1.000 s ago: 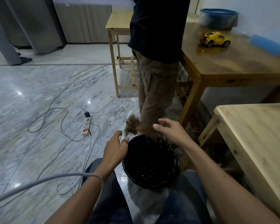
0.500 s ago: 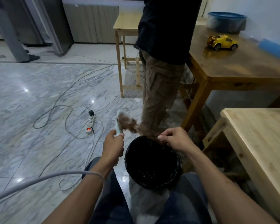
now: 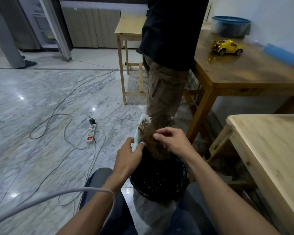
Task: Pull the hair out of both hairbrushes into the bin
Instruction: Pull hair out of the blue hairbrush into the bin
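My left hand (image 3: 127, 157) grips the handle of a pale hairbrush (image 3: 141, 126), held upright with its bristles facing right. A clump of brown hair (image 3: 150, 141) clings to the lower bristles and hangs down over the black bin (image 3: 159, 185), which stands on the floor between my knees. My right hand (image 3: 172, 141) pinches this hair at the bristles, thumb and fingers closed on it. The upper bristles are bare. A second hairbrush is not in view.
A person in brown trousers (image 3: 165, 92) stands just behind the bin. A light wooden table (image 3: 270, 158) is at my right, a darker table (image 3: 244, 72) with a yellow toy car (image 3: 227, 47) behind it. Cables and a power strip (image 3: 91, 134) lie on the marble floor at left.
My right hand, which had pulled a strand down toward the bin, has come back up to the bristles and closed on the hair. The brush now stands more upright.
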